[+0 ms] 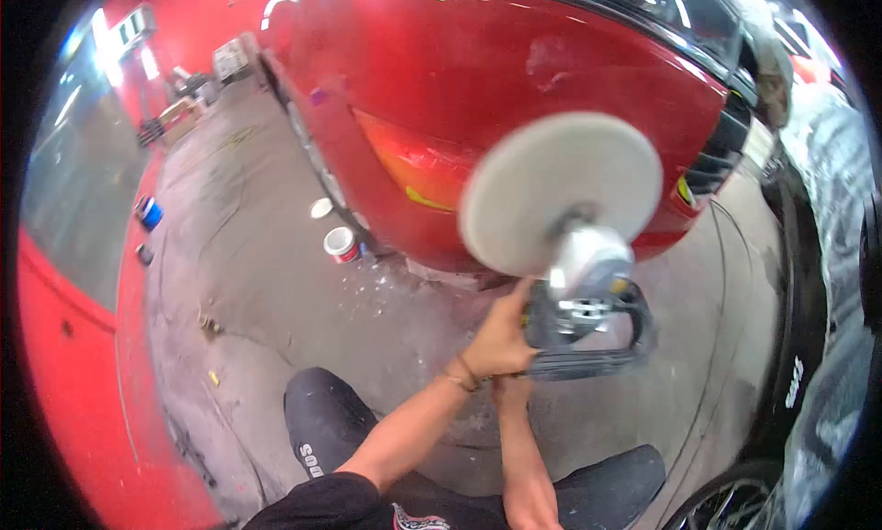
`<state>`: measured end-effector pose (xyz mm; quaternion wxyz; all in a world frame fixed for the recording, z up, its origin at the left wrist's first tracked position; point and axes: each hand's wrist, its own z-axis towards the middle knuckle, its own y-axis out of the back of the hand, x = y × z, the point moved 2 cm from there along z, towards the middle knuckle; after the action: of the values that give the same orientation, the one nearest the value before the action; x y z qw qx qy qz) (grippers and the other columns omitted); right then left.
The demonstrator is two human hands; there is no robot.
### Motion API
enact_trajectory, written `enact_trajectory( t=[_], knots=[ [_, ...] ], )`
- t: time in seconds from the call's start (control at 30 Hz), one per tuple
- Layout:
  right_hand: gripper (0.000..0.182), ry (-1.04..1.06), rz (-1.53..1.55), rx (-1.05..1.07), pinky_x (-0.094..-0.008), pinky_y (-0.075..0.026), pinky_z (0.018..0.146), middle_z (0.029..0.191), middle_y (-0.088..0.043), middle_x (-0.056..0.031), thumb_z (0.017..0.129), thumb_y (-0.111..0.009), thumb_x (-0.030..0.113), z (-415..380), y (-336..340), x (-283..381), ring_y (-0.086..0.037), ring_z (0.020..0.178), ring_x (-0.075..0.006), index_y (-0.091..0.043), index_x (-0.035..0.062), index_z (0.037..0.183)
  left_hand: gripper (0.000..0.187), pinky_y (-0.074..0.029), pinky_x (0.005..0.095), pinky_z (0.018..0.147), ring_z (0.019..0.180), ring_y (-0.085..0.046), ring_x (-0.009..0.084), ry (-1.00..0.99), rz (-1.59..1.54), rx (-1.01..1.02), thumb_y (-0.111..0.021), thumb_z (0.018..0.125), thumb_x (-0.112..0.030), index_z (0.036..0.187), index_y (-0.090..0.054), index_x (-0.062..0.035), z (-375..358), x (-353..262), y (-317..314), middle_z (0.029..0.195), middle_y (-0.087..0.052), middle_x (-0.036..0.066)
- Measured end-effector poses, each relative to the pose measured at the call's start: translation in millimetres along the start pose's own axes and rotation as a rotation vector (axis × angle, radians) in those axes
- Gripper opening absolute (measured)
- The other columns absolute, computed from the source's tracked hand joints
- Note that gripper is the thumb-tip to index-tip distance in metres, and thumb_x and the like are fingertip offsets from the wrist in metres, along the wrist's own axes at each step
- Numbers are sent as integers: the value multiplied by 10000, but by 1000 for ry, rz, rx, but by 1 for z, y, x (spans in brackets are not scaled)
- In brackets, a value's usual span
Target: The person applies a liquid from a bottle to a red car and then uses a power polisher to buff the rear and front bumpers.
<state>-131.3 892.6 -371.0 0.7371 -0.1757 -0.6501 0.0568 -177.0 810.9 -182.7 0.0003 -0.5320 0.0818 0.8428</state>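
A power polisher with a large round off-white pad is held up in front of a red car body. My left hand is wrapped round the left side of the tool, behind the pad. The right forearm rises to the tool's underside, and my right hand is mostly hidden behind the left wrist and the tool. The pad overlaps the car's lower panel in view; whether it touches cannot be made out. An orange and yellow patch shows left of the pad.
On the grey floor stand an open tub, a white lid and a blue can. Cables run along the floor at right. A dark car side and plastic sheeting border the right.
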Motion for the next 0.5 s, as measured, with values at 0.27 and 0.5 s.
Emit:
enact_trajectory(
  t=[0.27, 0.5],
  knots=[
    [616, 137, -426, 84, -454, -550, 1047, 1134, -788, -180, 707, -863, 138, -5, -114, 163, -745, 1137, -355, -731, 33, 1300, 549, -583, 453, 1085, 1266, -659, 276, 139, -652, -230, -819, 989, -169, 1455, -569, -19, -58, 96, 126, 1421, -656, 137],
    [483, 278, -511, -74, -402, -557, 1000, 1194, -771, -104, 832, -862, 42, 16, -39, 134, -711, 1132, -202, -695, -5, 1283, 671, -594, 410, 1032, 1132, -723, 267, -100, -183, 68, -938, 853, -161, 1407, -589, -13, 30, -58, 27, 1256, -738, 110]
  ],
)
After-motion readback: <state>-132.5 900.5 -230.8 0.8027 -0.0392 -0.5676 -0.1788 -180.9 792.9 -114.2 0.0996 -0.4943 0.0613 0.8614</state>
